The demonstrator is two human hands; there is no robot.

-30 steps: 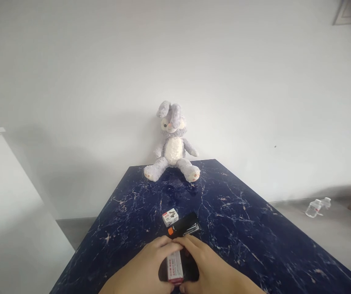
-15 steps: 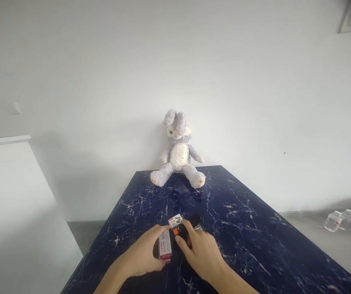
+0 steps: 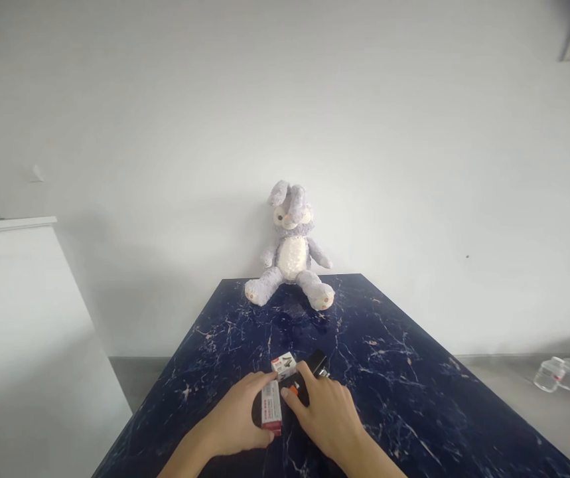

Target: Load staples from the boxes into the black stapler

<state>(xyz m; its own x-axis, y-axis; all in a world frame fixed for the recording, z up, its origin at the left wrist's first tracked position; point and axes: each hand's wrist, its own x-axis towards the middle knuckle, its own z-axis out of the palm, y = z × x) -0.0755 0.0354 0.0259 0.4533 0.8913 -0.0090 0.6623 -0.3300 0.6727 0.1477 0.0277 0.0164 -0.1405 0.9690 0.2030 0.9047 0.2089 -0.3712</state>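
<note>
My left hand (image 3: 237,415) is closed around a red and white box (image 3: 271,405), thumb at its near end and fingers at its far end. A small white box (image 3: 283,365) with a dark picture and red print sits just beyond it, at my left fingertips. My right hand (image 3: 327,408) curls over a black object with an orange part (image 3: 317,362). Its index fingertip is beside the small white box. Most of the black object is hidden under the hand, so I cannot tell its kind. A bit of shiny metal shows by the knuckles.
A grey plush rabbit (image 3: 292,255) sits at the far end of the dark blue marbled table (image 3: 245,332), against the white wall. To the left stands a white cabinet (image 3: 26,318). Clear plastic bottles (image 3: 551,374) are on the floor at right.
Both hands and the boxes have shifted slightly nearer. The small white box is turned a little, showing its near side. The orange part has moved right and is more covered by my right hand.
</note>
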